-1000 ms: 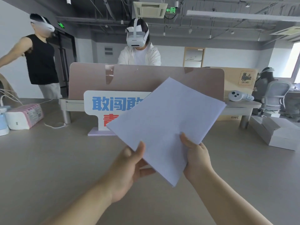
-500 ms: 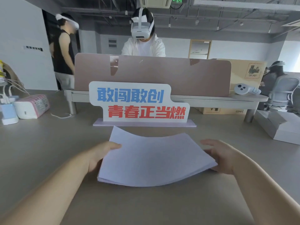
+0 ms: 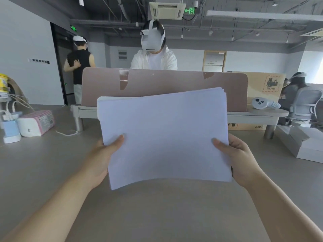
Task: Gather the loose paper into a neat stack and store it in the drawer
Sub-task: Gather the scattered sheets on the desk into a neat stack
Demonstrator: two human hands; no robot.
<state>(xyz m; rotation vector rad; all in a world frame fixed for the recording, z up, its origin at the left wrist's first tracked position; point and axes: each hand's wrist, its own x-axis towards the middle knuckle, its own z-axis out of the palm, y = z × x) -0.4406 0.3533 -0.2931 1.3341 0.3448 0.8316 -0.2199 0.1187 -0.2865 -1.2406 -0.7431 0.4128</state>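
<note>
A stack of white paper [image 3: 164, 135] is held up above the grey desk [image 3: 157, 212], tilted toward me, with its long side across. My left hand [image 3: 103, 159] grips its left edge, thumb on the front face. My right hand [image 3: 241, 161] grips the right edge the same way. The sheets' top right corners are slightly fanned. The stack hides the sign behind it. No drawer is in view.
A pink desk divider [image 3: 174, 84] stands behind the paper, with a person in a headset beyond it. A tissue pack [image 3: 36, 123] and a blue charger [image 3: 11, 131] sit far left. White boxes [image 3: 304, 144] lie at the right; a controller [image 3: 264, 103] rests on the shelf.
The paper lay flat on the desk between my hands half a second ago; now both hands have lifted it upright in front of the sign.
</note>
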